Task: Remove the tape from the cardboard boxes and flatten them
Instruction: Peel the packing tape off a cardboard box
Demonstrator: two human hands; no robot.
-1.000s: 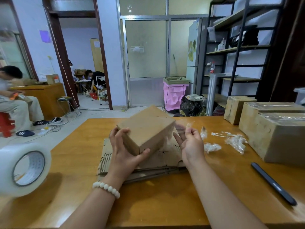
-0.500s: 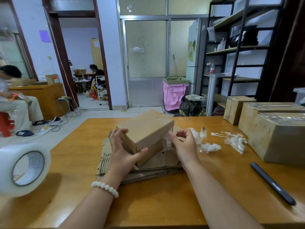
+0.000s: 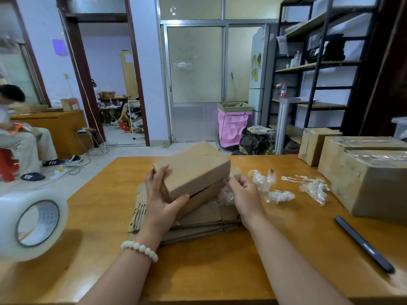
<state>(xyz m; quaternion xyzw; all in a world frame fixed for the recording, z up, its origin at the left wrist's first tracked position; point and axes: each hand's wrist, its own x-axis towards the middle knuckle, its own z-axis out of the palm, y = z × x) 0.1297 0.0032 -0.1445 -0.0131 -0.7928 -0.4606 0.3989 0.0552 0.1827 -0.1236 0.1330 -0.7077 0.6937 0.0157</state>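
Observation:
A small brown cardboard box is tilted over a stack of flattened cardboard in the middle of the wooden table. My left hand grips the box's near left corner, thumb under its front edge. At the box's right end my right hand pinches a crumpled strip of clear tape that still touches the box. Loose wads of peeled tape lie to the right.
Larger taped boxes stand at the right of the table, a smaller one behind them. A dark pen-like tool lies at the front right. A big roll of clear tape sits at the left edge. A person sits far left.
The box has come down closer to the flat stack. My right hand has moved in from open air to the box's right end and now pinches tape there.

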